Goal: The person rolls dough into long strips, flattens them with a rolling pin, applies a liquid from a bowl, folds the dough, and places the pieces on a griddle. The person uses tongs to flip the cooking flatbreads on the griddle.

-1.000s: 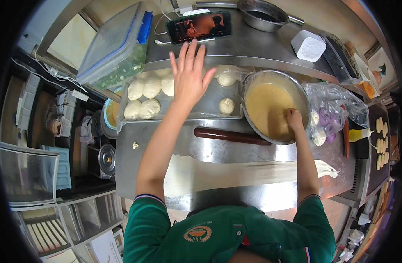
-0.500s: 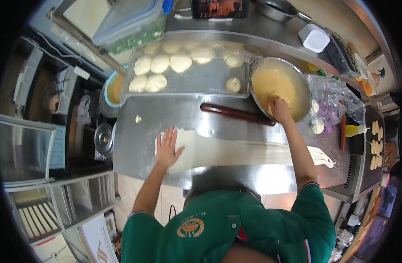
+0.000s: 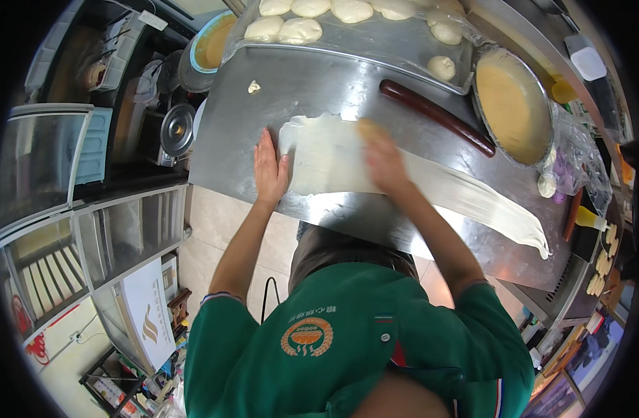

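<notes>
A long, thin sheet of dough (image 3: pixel 326 164) stretches across the steel table, wide at its left end and narrowing into folds at the right. My left hand (image 3: pixel 269 171) lies flat at the sheet's left edge, fingers stretched out. Over the wide part, my right hand (image 3: pixel 386 164) is smeared by motion, its fingers closed on a clump of yellow paste (image 3: pixel 367 129). The clump's exact shape is blurred; its colour is like the paste in the metal bowl (image 3: pixel 512 104) at the right. A dark red rolling pin (image 3: pixel 438 117) rests beyond the dough.
A metal tray (image 3: pixel 375 59) of round dough pieces, partly under plastic film, stands at the back. A dough scrap (image 3: pixel 254 87) sits on the table. At the right are a plastic bag (image 3: pixel 584 150) and a yellow squeeze bottle (image 3: pixel 590 219). A lidded pot (image 3: pixel 177 130) stands left.
My right hand has left the bowl and come left over the dough sheet with yellow paste. My left hand stays at the dough's left end. The view has turned and shifted.
</notes>
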Demonstrator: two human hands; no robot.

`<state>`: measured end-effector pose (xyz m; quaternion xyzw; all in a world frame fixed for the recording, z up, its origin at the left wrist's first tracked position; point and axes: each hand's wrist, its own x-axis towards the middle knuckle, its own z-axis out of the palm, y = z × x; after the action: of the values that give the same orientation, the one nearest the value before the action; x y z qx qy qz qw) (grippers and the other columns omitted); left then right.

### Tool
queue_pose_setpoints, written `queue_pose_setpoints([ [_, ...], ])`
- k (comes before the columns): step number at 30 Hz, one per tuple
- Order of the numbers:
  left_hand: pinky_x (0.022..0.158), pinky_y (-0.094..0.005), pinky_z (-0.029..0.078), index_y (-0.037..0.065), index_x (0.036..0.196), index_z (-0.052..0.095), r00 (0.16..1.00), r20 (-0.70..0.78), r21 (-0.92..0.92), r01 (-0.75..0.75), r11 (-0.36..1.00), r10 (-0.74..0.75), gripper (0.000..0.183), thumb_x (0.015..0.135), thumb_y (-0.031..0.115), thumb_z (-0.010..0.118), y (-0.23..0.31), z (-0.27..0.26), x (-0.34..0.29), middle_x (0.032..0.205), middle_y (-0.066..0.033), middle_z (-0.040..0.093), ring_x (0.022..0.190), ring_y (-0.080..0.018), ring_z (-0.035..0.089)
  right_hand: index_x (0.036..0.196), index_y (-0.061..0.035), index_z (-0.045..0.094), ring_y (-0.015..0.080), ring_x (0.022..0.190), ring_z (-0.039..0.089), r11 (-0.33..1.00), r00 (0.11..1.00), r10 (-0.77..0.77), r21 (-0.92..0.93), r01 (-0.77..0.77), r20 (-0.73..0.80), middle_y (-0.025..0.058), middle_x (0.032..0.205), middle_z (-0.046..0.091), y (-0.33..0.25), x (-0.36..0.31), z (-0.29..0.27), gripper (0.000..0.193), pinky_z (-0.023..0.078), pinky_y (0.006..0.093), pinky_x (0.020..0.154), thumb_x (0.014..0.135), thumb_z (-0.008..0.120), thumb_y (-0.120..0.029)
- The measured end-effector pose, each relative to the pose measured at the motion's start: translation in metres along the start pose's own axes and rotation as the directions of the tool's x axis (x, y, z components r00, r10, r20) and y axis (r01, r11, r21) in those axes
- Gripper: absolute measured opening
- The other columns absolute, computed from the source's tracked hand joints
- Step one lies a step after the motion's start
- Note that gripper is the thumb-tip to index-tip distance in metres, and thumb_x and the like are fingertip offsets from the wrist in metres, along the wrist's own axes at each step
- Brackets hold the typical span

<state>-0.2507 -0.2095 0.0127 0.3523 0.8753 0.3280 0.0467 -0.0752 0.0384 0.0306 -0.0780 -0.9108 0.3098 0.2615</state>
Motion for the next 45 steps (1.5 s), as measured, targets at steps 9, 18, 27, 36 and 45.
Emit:
queue_pose_setpoints([
  [9,0.124,-0.0491,0.017,-0.004,0.156,0.028,0.997,-0.068,-0.128,-0.045,0.991,0.037,0.065,0.104,0.033,0.039,-0.008,-0.005,-0.004,0.161,-0.0233,0.032,0.149,-0.0406,0.031,0.150,0.0089,0.032,0.0396,0.148,0.031,0.990,0.721,-0.100,-0.006,0.143,0.685,0.0276,0.158,0.034,-0.057,0.030,0.020,0.089,0.021,0.0474,0.124,0.087,0.073,-0.039],
  [18,0.125,-0.0436,0.020,-0.003,0.157,0.028,0.987,-0.081,-0.293,0.112,0.950,-0.141,0.070,0.105,0.042,0.045,0.017,-0.008,0.012,0.164,-0.0221,0.026,0.153,-0.0352,0.025,0.149,-0.0005,0.043,0.0361,0.144,0.039,0.912,0.764,-0.321,0.401,0.088,0.560,0.0201,0.154,0.044,-0.068,0.002,0.100,0.064,0.030,0.0452,0.121,0.096,0.061,-0.031],
  [27,0.123,-0.0566,0.015,0.005,0.158,0.029,0.861,0.329,0.109,-0.442,0.891,0.387,0.100,0.086,0.063,0.064,0.122,0.099,-0.029,0.167,-0.0209,0.020,0.154,-0.0383,0.019,0.157,-0.0003,0.024,0.0401,0.149,0.029,0.912,0.832,0.304,-0.394,-0.113,0.465,0.0214,0.162,0.029,0.011,-0.111,-0.134,0.091,0.023,0.0481,0.123,0.085,0.073,-0.026],
  [36,0.123,-0.0579,0.015,0.008,0.159,0.030,0.793,0.529,0.198,-0.461,0.865,0.301,0.093,0.087,0.052,0.069,0.144,0.079,-0.013,0.166,-0.0119,0.027,0.154,-0.0302,0.024,0.153,0.0048,0.030,0.0432,0.142,0.039,0.735,0.903,0.428,-0.596,-0.322,0.039,0.0256,0.157,0.035,0.047,-0.131,-0.184,0.082,0.035,0.0480,0.117,0.084,0.071,-0.013],
  [45,0.124,-0.0540,0.013,0.005,0.159,0.029,0.447,0.604,-0.214,-0.706,0.674,0.660,0.089,0.091,0.050,0.064,0.206,0.133,-0.030,0.166,-0.0144,0.026,0.153,-0.0315,0.025,0.111,-0.0012,0.069,0.0320,0.096,0.070,0.791,0.823,0.565,-0.323,-0.519,0.059,0.0154,0.104,0.072,0.131,-0.037,-0.251,0.033,0.056,0.0402,0.080,0.096,0.068,-0.031],
])
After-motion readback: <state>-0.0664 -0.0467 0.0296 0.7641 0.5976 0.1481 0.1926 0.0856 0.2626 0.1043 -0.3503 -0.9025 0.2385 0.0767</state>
